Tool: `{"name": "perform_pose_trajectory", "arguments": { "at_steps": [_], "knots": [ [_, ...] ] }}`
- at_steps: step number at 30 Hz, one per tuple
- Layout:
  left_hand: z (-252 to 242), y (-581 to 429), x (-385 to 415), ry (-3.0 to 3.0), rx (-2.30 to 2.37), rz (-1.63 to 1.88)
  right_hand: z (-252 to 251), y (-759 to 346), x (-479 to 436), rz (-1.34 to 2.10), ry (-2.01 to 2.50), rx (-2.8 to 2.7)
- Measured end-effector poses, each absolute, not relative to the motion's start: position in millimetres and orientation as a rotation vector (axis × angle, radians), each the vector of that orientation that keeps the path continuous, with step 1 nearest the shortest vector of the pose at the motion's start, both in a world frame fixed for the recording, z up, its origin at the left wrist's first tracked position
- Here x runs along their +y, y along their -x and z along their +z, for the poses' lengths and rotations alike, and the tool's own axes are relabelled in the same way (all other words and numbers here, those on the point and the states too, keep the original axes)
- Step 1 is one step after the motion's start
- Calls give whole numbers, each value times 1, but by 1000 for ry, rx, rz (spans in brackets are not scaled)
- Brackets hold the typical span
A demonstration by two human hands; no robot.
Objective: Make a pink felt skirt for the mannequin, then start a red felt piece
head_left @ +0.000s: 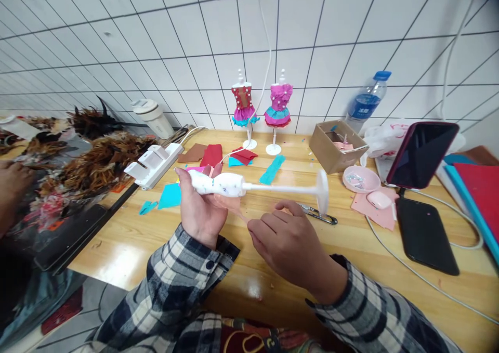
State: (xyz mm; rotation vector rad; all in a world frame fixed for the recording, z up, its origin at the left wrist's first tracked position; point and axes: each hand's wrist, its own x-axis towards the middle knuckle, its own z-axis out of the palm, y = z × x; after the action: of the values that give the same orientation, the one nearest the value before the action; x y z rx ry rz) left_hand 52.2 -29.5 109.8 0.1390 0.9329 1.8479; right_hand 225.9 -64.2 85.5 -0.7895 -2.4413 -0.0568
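Note:
A small white dress-form mannequin lies sideways in my left hand, its stem and round base pointing right. Small coloured specks dot its body. My left fingers are wrapped around the upper torso. Under the mannequin a pale pink piece of thin material stretches toward my right hand. The right thumb and fingers pinch its lower end; whether it is paper or cloth I cannot tell. Beyond my right knuckles, scissors lie on the table, partly hidden by the hand and the base.
Two dressed mini mannequins stand by the tiled wall. Coloured pieces lie around a white power strip. To the right are a cardboard box, a pink dish and phones. Another person's hand is at left near brown feathers.

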Motion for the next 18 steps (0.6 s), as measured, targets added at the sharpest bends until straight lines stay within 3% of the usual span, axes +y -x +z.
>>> {"name": "perform_pose_trajectory", "arguments": {
  "at_steps": [5, 18],
  "knots": [
    [111, -42, -21, 24, 898, 1938, 83, -223, -64, 40, 757, -2489],
    [110, -31, -22, 131, 979, 1693, 77, -226, -60, 56, 782, -2583]
  ]
}}
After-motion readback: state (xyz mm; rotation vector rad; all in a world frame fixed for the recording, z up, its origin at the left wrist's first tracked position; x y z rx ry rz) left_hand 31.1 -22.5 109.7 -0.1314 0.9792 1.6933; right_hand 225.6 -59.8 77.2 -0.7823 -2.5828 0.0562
